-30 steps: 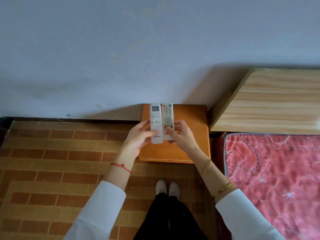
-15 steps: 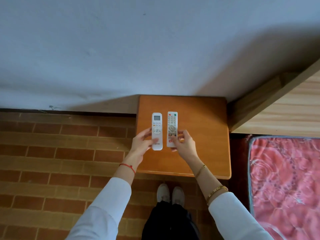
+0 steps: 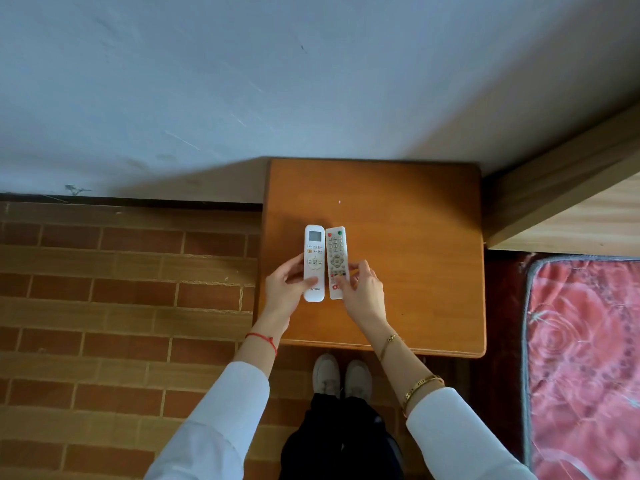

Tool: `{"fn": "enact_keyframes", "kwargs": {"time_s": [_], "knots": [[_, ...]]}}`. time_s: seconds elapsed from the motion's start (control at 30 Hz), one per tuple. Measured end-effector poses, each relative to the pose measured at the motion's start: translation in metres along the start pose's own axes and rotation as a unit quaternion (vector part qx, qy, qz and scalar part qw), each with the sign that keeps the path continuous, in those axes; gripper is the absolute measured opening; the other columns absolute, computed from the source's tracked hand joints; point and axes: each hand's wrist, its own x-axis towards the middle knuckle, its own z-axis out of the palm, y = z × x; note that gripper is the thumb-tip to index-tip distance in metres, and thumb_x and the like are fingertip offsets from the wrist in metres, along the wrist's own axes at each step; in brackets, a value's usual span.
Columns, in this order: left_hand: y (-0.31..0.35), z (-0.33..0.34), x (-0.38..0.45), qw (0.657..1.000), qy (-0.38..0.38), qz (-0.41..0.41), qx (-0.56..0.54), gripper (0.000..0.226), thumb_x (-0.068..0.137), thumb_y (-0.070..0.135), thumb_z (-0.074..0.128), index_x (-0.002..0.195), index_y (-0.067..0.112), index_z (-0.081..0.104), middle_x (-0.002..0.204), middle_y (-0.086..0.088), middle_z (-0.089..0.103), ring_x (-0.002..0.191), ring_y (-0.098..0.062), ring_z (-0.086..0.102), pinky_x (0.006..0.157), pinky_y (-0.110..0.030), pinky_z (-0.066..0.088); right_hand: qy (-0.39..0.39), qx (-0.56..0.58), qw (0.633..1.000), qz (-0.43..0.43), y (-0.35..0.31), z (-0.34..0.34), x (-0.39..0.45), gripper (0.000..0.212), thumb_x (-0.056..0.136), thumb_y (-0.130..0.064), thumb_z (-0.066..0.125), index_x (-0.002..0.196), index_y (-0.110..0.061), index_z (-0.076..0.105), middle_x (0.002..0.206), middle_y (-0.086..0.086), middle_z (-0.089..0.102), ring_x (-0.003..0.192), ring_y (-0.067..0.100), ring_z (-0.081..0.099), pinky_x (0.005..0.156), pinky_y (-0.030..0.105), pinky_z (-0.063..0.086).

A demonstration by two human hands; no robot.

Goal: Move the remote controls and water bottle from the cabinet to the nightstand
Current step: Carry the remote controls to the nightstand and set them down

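Two white remote controls lie side by side over the orange-brown wooden nightstand (image 3: 415,237). My left hand (image 3: 285,289) grips the lower half of the white remote with a small screen (image 3: 314,251), thumb across its front. To its right, the white remote with many buttons (image 3: 336,251) is held at its lower end by my right hand (image 3: 363,292). Both remotes point away from me, at or just above the nightstand top; I cannot tell if they touch it. No water bottle is in view.
The nightstand stands against a pale wall (image 3: 242,81). To its right is a light wooden headboard (image 3: 571,202) and a bed with a red patterned mattress (image 3: 588,358). Brick-patterned floor (image 3: 121,306) lies to the left. My feet (image 3: 341,375) stand at the nightstand's front edge.
The view has closed in on the nightstand. Both hands have carried the remotes lower, over the middle left of its top, and brought them close together again.
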Motion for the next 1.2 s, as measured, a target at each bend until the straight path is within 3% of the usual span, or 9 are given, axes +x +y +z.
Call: {"fn": "enact_keyframes", "kwargs": {"time_s": [0.17,0.33,0.47,0.67,0.87,1.1,1.2], "knots": [[-0.01,0.002,0.004,0.998,0.022,0.038,0.039,0.057,0.08,0.005,0.075,0.133,0.015,0.056,0.122,-0.002,0.066,0.104,-0.013,0.063,0.072,-0.019,0.057,-0.007,-0.027,1.0,-0.008,0.004,0.009,0.001,0.024,0.092,-0.025,0.06,0.11,-0.011,0.052,0.115,0.004,0.06,0.103,0.023,0.059,0.07,0.027,0.049],[-0.019,0.005,0.004,0.987,0.065,0.103,0.109,0.047,0.077,0.014,0.079,0.12,0.014,0.059,0.117,0.0,0.068,0.1,-0.008,0.064,0.069,-0.008,0.053,0.007,-0.047,0.999,-0.015,0.003,0.013,0.0,0.022,0.093,-0.02,0.056,0.112,-0.014,0.046,0.12,0.002,0.06,0.111,0.021,0.048,0.076,0.03,0.049],[-0.025,0.008,0.002,0.978,0.098,0.125,0.139,0.043,0.078,0.019,0.079,0.116,0.013,0.061,0.118,-0.001,0.068,0.102,-0.01,0.064,0.073,-0.01,0.053,0.012,-0.06,0.998,-0.018,0.002,0.015,-0.001,0.027,0.093,-0.018,0.057,0.116,-0.015,0.044,0.123,0.002,0.059,0.112,0.021,0.05,0.08,0.033,0.052],[-0.032,0.01,0.004,0.97,0.132,0.136,0.151,0.041,0.077,0.018,0.08,0.114,0.012,0.063,0.116,-0.007,0.065,0.096,-0.015,0.066,0.065,-0.012,0.054,0.021,-0.075,0.996,-0.035,0.004,0.014,-0.002,0.033,0.092,-0.02,0.058,0.121,-0.016,0.045,0.123,0.003,0.055,0.116,0.02,0.049,0.086,0.031,0.05],[-0.038,0.012,0.004,0.971,0.126,0.143,0.142,0.042,0.078,0.018,0.078,0.116,0.01,0.062,0.116,-0.007,0.069,0.094,-0.012,0.064,0.063,-0.01,0.052,0.007,-0.079,0.995,-0.053,0.008,0.012,-0.003,0.034,0.091,-0.02,0.059,0.122,-0.015,0.046,0.127,0.003,0.055,0.119,0.021,0.047,0.091,0.033,0.05],[-0.017,-0.007,-0.025,0.952,0.124,0.189,0.208,0.038,0.087,0.025,0.069,0.122,0.012,0.06,0.121,-0.005,0.066,0.107,-0.017,0.062,0.076,-0.009,0.044,0.006,-0.168,0.982,-0.08,-0.005,-0.021,-0.025,0.046,0.095,-0.024,0.052,0.138,-0.012,0.041,0.135,0.009,0.052,0.125,0.029,0.042,0.101,0.042,0.04],[0.008,-0.021,-0.051,0.925,0.127,0.234,0.272,0.036,0.09,0.027,0.065,0.123,0.014,0.061,0.125,-0.005,0.065,0.113,-0.018,0.062,0.088,-0.022,0.05,0.004,-0.2,0.976,-0.092,-0.023,-0.049,-0.045,0.047,0.096,-0.024,0.051,0.14,-0.012,0.039,0.136,0.011,0.05,0.127,0.031,0.04,0.102,0.043,0.038]]}}
